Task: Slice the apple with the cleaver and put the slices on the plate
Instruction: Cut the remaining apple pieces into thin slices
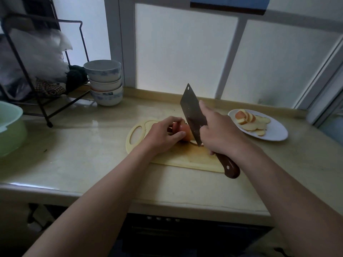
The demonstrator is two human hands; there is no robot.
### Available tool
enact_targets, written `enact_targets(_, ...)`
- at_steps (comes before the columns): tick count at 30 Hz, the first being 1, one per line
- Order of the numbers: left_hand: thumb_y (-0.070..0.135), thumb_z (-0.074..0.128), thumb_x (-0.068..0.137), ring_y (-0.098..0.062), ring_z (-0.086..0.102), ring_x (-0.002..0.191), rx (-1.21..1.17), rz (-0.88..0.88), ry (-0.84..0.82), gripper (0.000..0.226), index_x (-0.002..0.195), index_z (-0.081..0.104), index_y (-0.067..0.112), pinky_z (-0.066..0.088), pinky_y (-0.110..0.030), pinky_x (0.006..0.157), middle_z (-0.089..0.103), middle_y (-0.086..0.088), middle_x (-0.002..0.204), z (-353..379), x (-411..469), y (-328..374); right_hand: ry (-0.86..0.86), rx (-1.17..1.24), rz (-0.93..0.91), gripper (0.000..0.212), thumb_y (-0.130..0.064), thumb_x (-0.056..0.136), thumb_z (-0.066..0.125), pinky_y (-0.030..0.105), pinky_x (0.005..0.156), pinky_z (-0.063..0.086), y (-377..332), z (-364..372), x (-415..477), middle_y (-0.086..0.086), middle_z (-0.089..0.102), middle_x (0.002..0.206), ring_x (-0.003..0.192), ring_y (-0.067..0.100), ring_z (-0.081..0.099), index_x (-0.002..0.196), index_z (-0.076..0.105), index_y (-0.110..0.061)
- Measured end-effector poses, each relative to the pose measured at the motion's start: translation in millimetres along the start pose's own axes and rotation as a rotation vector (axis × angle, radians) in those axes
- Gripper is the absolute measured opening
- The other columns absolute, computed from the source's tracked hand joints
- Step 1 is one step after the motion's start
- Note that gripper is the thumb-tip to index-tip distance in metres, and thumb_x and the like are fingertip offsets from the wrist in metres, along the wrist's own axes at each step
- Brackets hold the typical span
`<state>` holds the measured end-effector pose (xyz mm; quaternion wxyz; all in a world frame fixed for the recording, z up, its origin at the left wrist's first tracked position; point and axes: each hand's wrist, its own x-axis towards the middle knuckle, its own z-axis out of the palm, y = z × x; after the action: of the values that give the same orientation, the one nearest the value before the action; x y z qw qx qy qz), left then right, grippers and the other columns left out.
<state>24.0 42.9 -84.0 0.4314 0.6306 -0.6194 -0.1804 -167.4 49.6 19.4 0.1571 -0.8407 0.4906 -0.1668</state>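
A piece of red apple [186,133] lies on the pale yellow cutting board [178,156]. My left hand [164,133] grips it from the left, fingers curled over its top and thumb at its near side. My right hand [220,132] holds the cleaver [193,114] by its wooden handle, index finger stretched along the blade's spine. The dark blade tilts up and away, its heel down at the board just right of the apple. A white plate [274,133] at the right carries several apple slices [248,121].
A stack of bowls [104,82] stands at the back left beside a black wire rack [42,75] with bags. A green basin [10,128] sits at the far left edge. Frosted window panes run behind the counter; its front edge is near me.
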Motion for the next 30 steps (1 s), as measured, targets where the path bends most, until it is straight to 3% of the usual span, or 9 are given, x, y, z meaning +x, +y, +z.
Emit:
enact_targets(19,0.044,0.071,0.090,-0.018,0.062,0.111,-0.001,-0.013,-0.009,0.050,0.136,0.052,0.039,0.056,-0.043,0.097,0.061,0.001,0.129,-0.1,1.2,-0.9,0.006,-0.001,0.000,0.084,-0.008,0.100,0.044,0.034,0.058,0.064,-1.6,-2.3,0.0,0.013,0.059,0.141,0.057,0.019,0.073,0.167,0.004,-0.041)
enact_targets(24,0.044,0.071,0.090,-0.018,0.062,0.109,0.000,-0.020,-0.009,0.050,0.136,0.052,0.039,0.056,-0.040,0.096,0.060,0.000,0.128,0.2,1.3,-0.4,0.016,-0.005,-0.007,0.083,-0.009,0.102,0.045,0.028,0.050,0.058,-1.6,-3.0,0.5,0.012,0.055,0.147,0.056,0.017,0.072,0.166,0.004,-0.041)
enact_targets(30,0.044,0.071,0.090,-0.017,0.063,0.107,-0.005,-0.013,-0.004,0.049,0.135,0.053,0.038,0.056,-0.040,0.095,0.061,0.000,0.126,0.3,1.5,-0.6,0.001,-0.019,0.002,0.084,-0.010,0.102,0.045,0.027,0.049,0.057,-1.9,-1.7,0.7,0.010,0.061,0.132,0.055,0.016,0.072,0.166,0.003,-0.043)
